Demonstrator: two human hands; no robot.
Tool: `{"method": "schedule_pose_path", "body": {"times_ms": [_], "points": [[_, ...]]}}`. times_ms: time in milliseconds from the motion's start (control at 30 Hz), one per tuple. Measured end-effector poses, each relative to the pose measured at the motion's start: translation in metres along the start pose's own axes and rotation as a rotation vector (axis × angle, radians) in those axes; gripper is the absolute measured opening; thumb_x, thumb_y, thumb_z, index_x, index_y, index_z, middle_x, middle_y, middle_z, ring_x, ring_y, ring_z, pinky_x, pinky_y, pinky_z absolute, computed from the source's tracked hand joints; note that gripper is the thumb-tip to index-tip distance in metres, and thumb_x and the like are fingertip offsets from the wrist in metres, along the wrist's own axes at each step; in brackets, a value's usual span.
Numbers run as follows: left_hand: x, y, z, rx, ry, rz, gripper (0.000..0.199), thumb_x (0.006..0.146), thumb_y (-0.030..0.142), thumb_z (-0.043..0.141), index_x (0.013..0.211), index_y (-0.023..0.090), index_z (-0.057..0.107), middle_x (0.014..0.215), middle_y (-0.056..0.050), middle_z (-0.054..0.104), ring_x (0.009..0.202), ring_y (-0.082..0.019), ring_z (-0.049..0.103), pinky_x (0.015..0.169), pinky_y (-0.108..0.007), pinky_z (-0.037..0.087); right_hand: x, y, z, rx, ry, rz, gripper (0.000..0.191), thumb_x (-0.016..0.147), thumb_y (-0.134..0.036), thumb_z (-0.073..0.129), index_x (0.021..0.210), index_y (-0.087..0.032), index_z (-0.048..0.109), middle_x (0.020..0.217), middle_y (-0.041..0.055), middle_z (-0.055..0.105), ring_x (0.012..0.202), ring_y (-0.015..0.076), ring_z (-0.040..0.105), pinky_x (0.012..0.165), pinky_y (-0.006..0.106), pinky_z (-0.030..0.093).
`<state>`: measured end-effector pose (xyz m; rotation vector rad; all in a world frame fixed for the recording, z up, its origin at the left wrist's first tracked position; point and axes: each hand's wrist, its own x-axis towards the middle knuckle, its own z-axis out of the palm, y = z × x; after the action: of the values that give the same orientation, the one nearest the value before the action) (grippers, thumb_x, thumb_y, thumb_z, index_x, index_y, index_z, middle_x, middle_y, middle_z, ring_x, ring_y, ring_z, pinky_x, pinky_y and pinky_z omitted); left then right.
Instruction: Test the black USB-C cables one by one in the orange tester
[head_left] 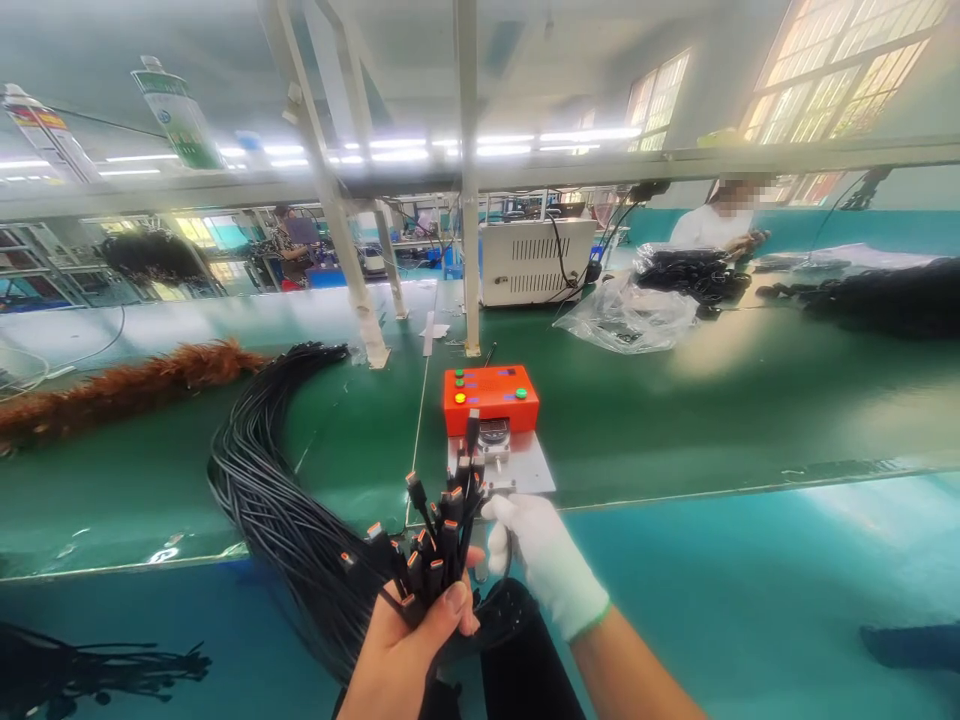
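Observation:
My bare left hand [424,625] is wrapped round a bunch of black USB cables [435,560], their plugs pointing up and many showing orange inside. My right hand [544,560], in a white glove, pinches a single black cable [508,560] just right of the bunch. Beyond both hands stands an orange tester box [491,395] with green and yellow buttons. In front of it, a metal base plate [532,465] carries a small fixture [495,440], partly hidden by the plugs. A long bundle of black cables [262,480] curves over the bench edge towards my lap.
Bundled brown cords [150,385] lie at the left of the green bench [675,420]. A clear plastic bag [630,315] and a white metal case [536,262] sit behind the tester. Shelf posts [467,200] rise from the bench. Another person [716,225] works at the far right.

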<state>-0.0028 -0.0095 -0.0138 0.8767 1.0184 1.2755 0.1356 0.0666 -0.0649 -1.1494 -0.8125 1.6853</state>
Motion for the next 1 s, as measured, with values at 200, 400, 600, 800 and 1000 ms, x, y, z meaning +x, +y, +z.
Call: {"method": "schedule_pose_path", "body": {"times_ms": [200,400,600,800,1000], "points": [[-0.001,0.001,0.0,0.014,-0.004,0.011,0.032,0.065,0.037,0.077,0.088,0.015,0.075,0.053,0.0,0.059,0.053,-0.014,0.054,0.058,-0.027,0.047,-0.006,0.001,-0.001,-0.068,-0.005,0.022,0.03,0.075,-0.04,0.056,0.084,-0.011,0.058,0.042,-0.0016,0.057,0.032,0.0144,0.054,0.032,0.022,0.035],[-0.004,0.005,0.003,0.033,0.027,-0.007,0.031,0.065,0.037,0.077,0.087,0.014,0.075,0.054,-0.001,0.06,0.054,-0.015,0.055,0.059,-0.028,0.047,-0.005,-0.002,-0.001,-0.089,-0.005,0.018,0.028,0.075,-0.039,0.056,0.08,-0.012,0.058,0.042,-0.0011,0.057,0.031,0.0146,0.054,0.031,0.022,0.034],[-0.003,0.001,0.0,0.033,0.002,0.001,0.029,0.066,0.037,0.076,0.087,0.017,0.076,0.055,0.0,0.06,0.053,-0.013,0.055,0.059,-0.026,0.047,0.0,-0.003,-0.002,-0.122,0.023,0.048,0.029,0.073,-0.042,0.057,0.077,-0.013,0.058,0.04,-0.0008,0.057,0.032,0.017,0.055,0.032,0.025,0.04],[-0.002,0.0,-0.001,0.02,0.012,-0.014,0.03,0.065,0.035,0.077,0.087,0.016,0.075,0.058,0.0,0.061,0.053,-0.014,0.056,0.058,-0.027,0.047,-0.002,-0.004,-0.001,-0.1,0.012,0.043,0.031,0.073,-0.041,0.059,0.084,-0.011,0.06,0.04,-0.0021,0.057,0.031,0.0158,0.054,0.031,0.024,0.038],[-0.003,-0.001,0.0,0.009,0.011,-0.011,0.03,0.065,0.035,0.077,0.088,0.017,0.075,0.056,0.0,0.061,0.053,-0.014,0.056,0.058,-0.027,0.047,-0.001,-0.009,0.003,-0.091,0.037,0.062,0.022,0.077,-0.034,0.054,0.082,-0.013,0.057,0.041,-0.0019,0.057,0.03,0.0138,0.054,0.026,0.019,0.023]]}}
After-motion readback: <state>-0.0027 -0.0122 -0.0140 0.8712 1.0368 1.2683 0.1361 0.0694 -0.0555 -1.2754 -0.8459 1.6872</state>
